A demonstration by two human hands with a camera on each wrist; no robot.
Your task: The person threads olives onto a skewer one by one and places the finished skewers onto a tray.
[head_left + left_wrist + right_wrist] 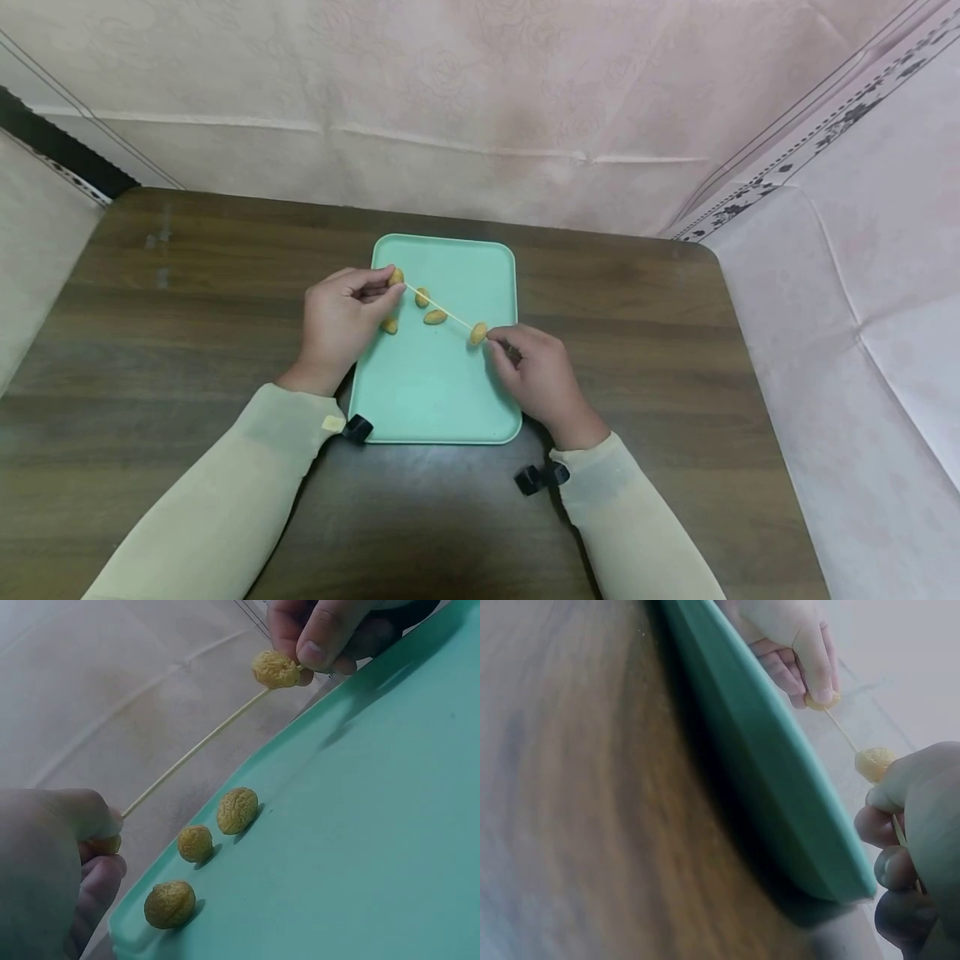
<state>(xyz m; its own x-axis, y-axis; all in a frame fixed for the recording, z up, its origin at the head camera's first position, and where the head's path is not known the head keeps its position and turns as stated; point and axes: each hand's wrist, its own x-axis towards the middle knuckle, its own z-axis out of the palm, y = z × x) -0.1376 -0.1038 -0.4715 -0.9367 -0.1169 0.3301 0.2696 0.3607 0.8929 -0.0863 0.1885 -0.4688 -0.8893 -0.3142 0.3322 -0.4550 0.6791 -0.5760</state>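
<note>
The thin stick [196, 753] should be light, stiff and easily snapped, best pinched close beside the threaded fruit [478, 334], whose flesh probably gives slightly. Pale and straight, it slants above the green tray [442, 400]: the left hand [337, 321] pinches a wrinkled, yellow-brown end fruit [397, 277], the right hand [538, 375] grips the stick just past the threaded one; three loose fruits [435, 317] lie below
</note>
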